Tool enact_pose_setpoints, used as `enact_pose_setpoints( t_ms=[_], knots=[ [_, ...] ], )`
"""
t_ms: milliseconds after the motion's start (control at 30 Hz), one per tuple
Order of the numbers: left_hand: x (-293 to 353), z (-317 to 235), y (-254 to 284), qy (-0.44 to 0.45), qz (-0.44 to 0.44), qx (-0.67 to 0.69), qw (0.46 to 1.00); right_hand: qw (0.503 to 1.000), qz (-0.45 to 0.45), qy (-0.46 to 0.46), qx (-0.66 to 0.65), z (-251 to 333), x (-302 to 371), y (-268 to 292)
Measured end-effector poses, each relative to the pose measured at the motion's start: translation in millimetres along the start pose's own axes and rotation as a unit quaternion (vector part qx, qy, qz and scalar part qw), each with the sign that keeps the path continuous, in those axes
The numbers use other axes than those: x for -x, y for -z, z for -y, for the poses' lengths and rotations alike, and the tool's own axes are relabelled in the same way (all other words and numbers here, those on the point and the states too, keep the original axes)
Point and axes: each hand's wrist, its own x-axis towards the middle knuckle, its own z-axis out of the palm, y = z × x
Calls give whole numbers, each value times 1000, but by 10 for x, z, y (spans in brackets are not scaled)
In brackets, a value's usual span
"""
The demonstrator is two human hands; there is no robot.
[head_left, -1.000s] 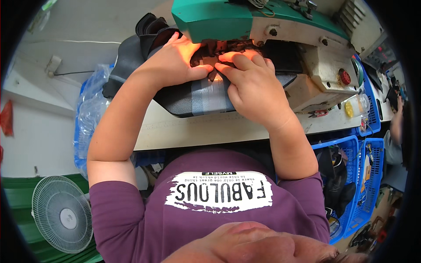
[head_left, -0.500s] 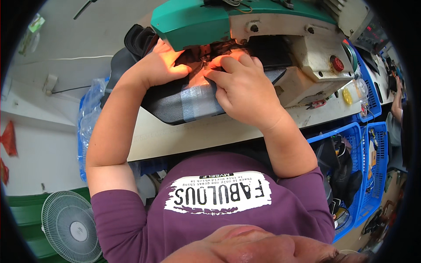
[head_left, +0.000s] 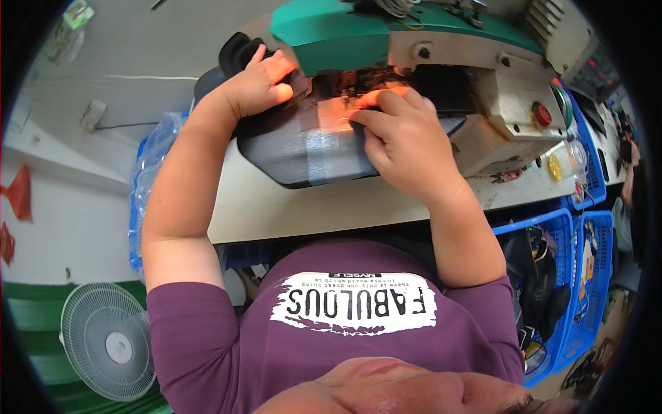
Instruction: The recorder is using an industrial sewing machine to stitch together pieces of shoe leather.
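Note:
A green and cream sewing machine (head_left: 338, 40) stands across the far side of the table, its needle area lit orange. In front of its head lies a black leather-like surface (head_left: 272, 155) with a shiny pale strip (head_left: 321, 148) across it. My left hand (head_left: 262, 86) is left of the machine head, fingers apart, beside dark material. Just right of the needle area, my right hand (head_left: 407, 131) has its fingers bent together at dark pieces (head_left: 369, 81) under the head; what they pinch is too small to make out. Glare and the machine head hide the needle.
A rolled black piece (head_left: 241, 52) lies at the far left. Small pliers-like red tool (head_left: 507, 176) and a yellow spool (head_left: 555, 167) sit on the table (head_left: 276, 217) at right. Blue baskets (head_left: 565, 276) with dark pieces stand at right. A fan (head_left: 110, 341) is at lower left.
My left hand has moved away from the needle area, up and left, and its fingers have spread. My right hand stays near the needle area. The whole view has shifted slightly.

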Motion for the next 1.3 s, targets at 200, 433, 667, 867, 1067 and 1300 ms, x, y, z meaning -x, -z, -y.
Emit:
enact_pose_setpoints(
  t_ms=[200, 433, 667, 867, 1067, 1300],
  knots=[
    [883, -133, -224, -70, -176, 13, 982, 999, -38, 9, -19, 1, -25, 44],
    [1767, -37, -859, -99, -530, 557, 631, 979, -179, 93, -35, -103, 13, -62],
    [2158, -901, -99, -47, -675, 590, 442, 936, -33, 169, -307, 378, 349, -48],
    [2489, -981, -40, -96, -635, 465, 610, 878, 225, 66, -417, 534, 550, -413],
    [2095, -1056, 257, -307, -253, 761, 512, 477, 349, -231, -773, 502, 791, -914],
    [1820, -667, -147, -206, -372, 696, 579, 766, 74, -232, -595, -8, 1204, 651]
  ],
)
